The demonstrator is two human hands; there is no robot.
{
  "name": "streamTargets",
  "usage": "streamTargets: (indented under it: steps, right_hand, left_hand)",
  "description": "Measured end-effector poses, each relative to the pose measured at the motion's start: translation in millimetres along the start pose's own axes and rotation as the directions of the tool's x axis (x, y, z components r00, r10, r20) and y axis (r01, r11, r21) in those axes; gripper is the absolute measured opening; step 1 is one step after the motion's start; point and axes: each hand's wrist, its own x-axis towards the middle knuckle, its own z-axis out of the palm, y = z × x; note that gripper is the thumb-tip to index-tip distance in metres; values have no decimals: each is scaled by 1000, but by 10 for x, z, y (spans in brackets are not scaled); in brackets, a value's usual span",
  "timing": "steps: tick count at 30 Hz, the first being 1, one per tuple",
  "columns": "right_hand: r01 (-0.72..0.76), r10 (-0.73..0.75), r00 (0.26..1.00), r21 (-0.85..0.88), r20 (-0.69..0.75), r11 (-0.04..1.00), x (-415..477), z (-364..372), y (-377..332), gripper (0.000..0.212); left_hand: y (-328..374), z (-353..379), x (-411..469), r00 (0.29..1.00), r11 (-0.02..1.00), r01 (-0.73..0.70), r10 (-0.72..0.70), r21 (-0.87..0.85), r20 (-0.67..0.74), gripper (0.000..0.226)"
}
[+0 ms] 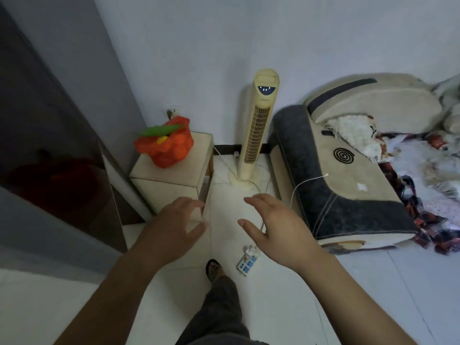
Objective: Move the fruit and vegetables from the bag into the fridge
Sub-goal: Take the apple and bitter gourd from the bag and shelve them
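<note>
A red plastic bag (pixel 166 145) sits on top of a low cream cabinet (pixel 171 180) against the wall. Something green and something yellow show at its open mouth, and round orange shapes press against its side. The tall dark fridge (pixel 49 135) stands at the left with its door shut. My left hand (pixel 171 227) is held out above the floor, in front of the cabinet's near corner, fingers spread and empty. My right hand (pixel 273 227) hovers beside it to the right, also spread and empty. Both hands are well short of the bag.
A cream tower fan (pixel 258 130) stands against the wall right of the cabinet. A grey and cream sofa (pixel 348 175) with blankets fills the right side. A white power strip (pixel 247 261) and cables lie on the pale tiled floor near my foot (pixel 213 270).
</note>
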Motion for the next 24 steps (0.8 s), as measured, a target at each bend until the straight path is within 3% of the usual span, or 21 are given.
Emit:
streamTargets:
  steps: [5, 11, 19, 24]
  right_hand:
    - [80, -73, 991, -55, 110, 995, 827, -30, 159, 55]
    - [57, -44, 979, -61, 198, 996, 1777, -31, 319, 57]
    - [283, -265, 909, -10, 322, 959, 2826, 192, -96, 54]
    - [395, -360, 850, -12, 384, 919, 3428, 269, -265, 55]
  left_hand:
    - [-66, -84, 848, 998, 999, 37, -38, 35, 47, 48]
    - [-196, -431, 1548, 998, 994, 63, -64, 94, 9, 48]
    - [-811, -713, 1572, 933, 939, 344, -342, -1, -108, 46]
    - [-1072, -872, 1733, 884, 901, 432, -430, -32, -184, 45]
